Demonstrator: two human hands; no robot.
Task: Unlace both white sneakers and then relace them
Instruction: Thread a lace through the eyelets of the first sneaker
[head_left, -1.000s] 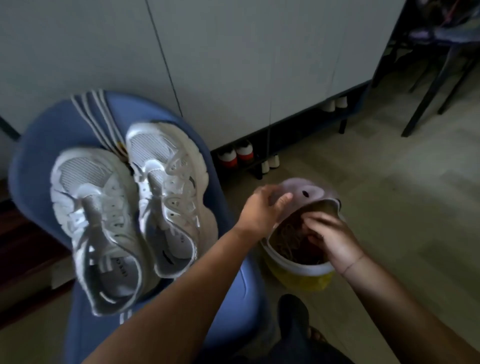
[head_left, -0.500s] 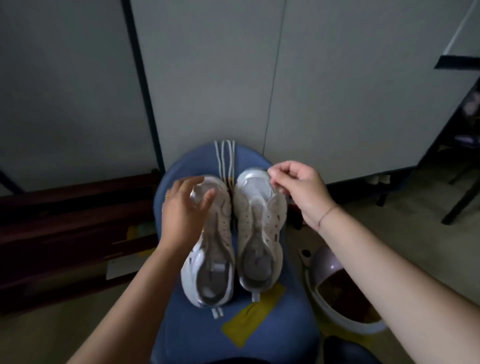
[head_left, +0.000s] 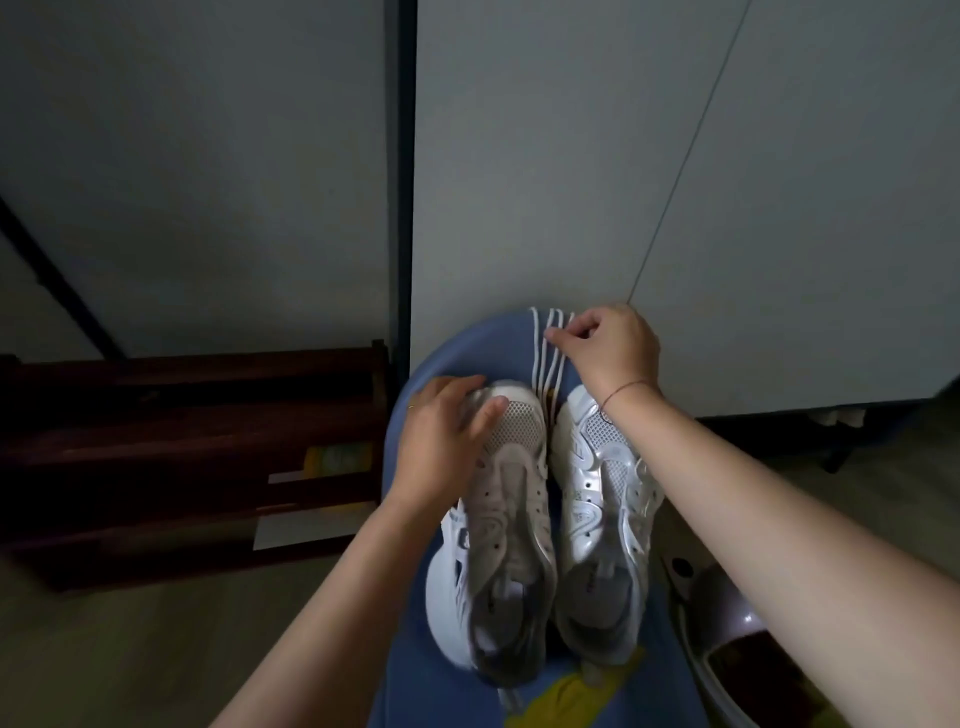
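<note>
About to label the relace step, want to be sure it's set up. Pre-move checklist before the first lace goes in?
1. Both shoes unlaced: the sneaker under the left hand and the second sneaker show empty eyelets. ok
2. Laces at hand: the laces lie side by side on the blue seat, beyond the toes. ok
3. Lace picked up: the right hand pinches a strand. ok
4. Shoe steadied: the left hand rests on its toe. ok
5. Lace tip free to thread: hidden by the fingers. cannot tell
6. Only one strand pinched: cannot tell
</note>
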